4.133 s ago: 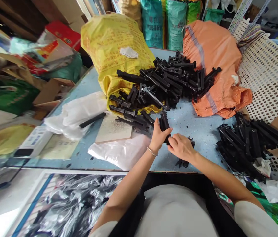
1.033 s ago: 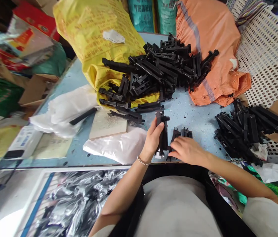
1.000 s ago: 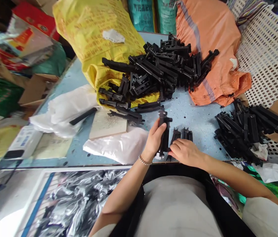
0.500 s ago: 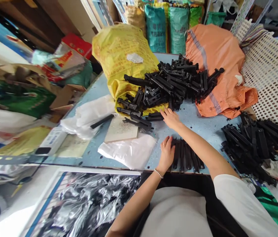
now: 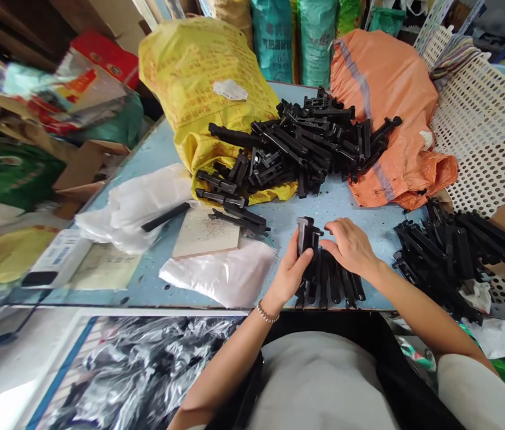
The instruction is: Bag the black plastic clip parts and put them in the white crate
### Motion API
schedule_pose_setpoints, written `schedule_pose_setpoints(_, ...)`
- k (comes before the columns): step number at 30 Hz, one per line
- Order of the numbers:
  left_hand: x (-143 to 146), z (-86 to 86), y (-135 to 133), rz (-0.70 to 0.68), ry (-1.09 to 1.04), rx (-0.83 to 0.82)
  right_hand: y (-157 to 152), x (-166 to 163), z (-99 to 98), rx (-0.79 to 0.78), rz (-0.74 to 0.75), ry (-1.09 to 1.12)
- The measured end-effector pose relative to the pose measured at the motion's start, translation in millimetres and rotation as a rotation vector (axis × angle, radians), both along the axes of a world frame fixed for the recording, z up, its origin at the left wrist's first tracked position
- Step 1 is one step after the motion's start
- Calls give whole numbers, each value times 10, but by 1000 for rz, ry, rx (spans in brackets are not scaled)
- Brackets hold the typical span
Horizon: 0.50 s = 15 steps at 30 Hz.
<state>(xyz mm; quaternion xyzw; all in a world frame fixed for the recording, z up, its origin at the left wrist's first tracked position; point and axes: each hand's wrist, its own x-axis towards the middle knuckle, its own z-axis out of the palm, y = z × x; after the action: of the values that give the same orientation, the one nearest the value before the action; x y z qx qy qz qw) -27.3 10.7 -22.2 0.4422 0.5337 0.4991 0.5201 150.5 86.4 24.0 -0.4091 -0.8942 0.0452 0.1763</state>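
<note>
We see a pale blue speckled worktable [image 5: 351, 209] across the middle of the frame. At upper centre, teal woven sacks [image 5: 292, 39] stand behind it. A white perforated plastic basket [image 5: 485, 137] fills the upper right, and cardboard boxes with coloured packaging [image 5: 55, 119] crowd the left. Crumpled clear plastic sheeting [image 5: 140, 370] lies on the floor at lower left.

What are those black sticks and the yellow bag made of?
The black sticks in the hands look like matte moulded plastic, going by their crisp ridges and notches. The yellow bag seems to be woven plastic sacking: crinkly, printed, with a slight sheen.
</note>
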Motion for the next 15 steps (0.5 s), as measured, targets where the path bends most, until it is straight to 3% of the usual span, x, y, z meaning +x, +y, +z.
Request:
schedule_pose_setpoints(2, 79, 76, -108, -97, 42, -1, 46, 14, -1, 5, 13, -4)
schedule_pose_setpoints(3, 106, 104, -142, -124, 74, 16, 59, -2, -15, -64, 9, 40)
schedule_pose_setpoints(7, 91, 167, -126, -143, 227, 145, -6, -97, -76, -608, -77, 432)
schedule_pose_setpoints(9, 17, 180, -58, -97, 205, 146, -93, -106, -80, -751, -67, 465)
schedule_pose_setpoints(11, -55, 190, 12, -4, 138, 101, -205, -90, -84, -635, 19, 319)
schedule_pose_setpoints(15, -72, 184, 69, 83, 56, 32, -446, -92, -204, -124, 273, 20)
